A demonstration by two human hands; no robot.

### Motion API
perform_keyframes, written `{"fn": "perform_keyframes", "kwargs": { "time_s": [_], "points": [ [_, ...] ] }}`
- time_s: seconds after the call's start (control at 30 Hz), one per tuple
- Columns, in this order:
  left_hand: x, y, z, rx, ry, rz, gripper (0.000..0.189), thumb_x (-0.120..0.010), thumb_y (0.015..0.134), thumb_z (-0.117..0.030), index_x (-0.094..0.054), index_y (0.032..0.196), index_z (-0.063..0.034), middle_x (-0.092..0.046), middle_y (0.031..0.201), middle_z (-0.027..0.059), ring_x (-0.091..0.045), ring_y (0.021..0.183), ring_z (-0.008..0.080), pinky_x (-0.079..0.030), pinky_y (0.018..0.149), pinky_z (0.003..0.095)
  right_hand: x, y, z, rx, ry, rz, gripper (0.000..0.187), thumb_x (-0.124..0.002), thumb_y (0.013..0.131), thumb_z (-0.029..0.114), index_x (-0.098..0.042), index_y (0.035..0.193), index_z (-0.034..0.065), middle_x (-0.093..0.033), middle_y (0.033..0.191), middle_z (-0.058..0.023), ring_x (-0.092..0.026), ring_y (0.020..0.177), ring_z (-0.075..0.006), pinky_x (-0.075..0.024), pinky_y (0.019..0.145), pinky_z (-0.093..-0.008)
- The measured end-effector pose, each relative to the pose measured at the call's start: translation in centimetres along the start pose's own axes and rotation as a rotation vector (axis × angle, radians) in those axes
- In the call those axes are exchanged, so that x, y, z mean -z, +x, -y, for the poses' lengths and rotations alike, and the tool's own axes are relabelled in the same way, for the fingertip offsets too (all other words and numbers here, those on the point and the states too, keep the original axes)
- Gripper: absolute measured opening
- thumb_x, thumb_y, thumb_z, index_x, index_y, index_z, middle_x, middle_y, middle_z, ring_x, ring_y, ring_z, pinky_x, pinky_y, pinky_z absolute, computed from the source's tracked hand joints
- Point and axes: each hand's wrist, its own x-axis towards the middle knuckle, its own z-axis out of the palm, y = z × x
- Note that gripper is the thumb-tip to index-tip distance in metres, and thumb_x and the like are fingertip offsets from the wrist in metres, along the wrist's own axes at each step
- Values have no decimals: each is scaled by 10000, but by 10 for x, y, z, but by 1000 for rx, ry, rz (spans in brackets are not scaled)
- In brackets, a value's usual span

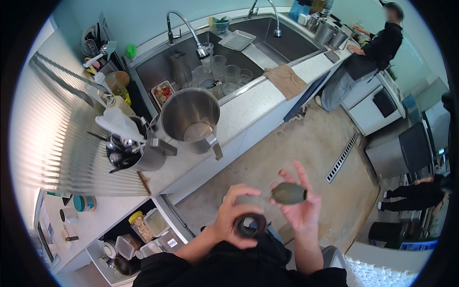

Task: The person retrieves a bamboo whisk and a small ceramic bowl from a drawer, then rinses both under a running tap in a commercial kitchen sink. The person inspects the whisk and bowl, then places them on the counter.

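Observation:
My left hand (238,215) curls around a dark ring-shaped piece (250,225) with an opening through its middle; what it belongs to I cannot tell. Close by on the right, my right hand (299,204) holds a small olive-green, barrel-shaped object (289,193) with a dark end, its fingers spread behind it. The two things are apart, both held above the floor before my body. Beyond my hands, a large stainless steel pitcher (190,116) stands on the light counter (247,104) beside the sink.
The left sink (147,70) holds clear cups (231,73) and a metal pitcher (180,68). A brown cloth (285,80) hangs over the counter edge. An open drawer (96,265) with containers is at lower left. One person (376,53) stands at the far counter, another (423,193) at right.

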Motion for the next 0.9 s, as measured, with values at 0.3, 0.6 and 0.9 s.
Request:
{"fn": "perform_keyframes", "kwargs": {
  "time_s": [0.3,0.6,0.9],
  "points": [
    [-1,98,141,398,269,-319,540,-775,648,-159,-513,1106,-44,-576,1034,120,-582,940,236,-456,820,317,59,224,86,-385,171,-57,442,-387,881,269,-406,1275,70,-468,1226,-179,-512,1005,-316,-464,774,-410],
    [9,140,244,713,854,-847,549,-766,631,-139,-508,1105,-39,-523,1079,140,-516,1009,312,-428,856,365,68,551,53,-457,-405,110,247,-613,797,158,-573,1018,54,-566,839,-65,-538,699,-156,-443,586,-276],
    [-17,162,267,849,898,-1317,609,-708,638,-82,-450,1181,17,-502,1152,160,-491,1053,302,-369,934,366,-3,780,-82,-75,-1264,681,126,-620,640,86,-626,737,5,-605,953,-153,-577,850,-233,-455,693,-300]
  ]
}}
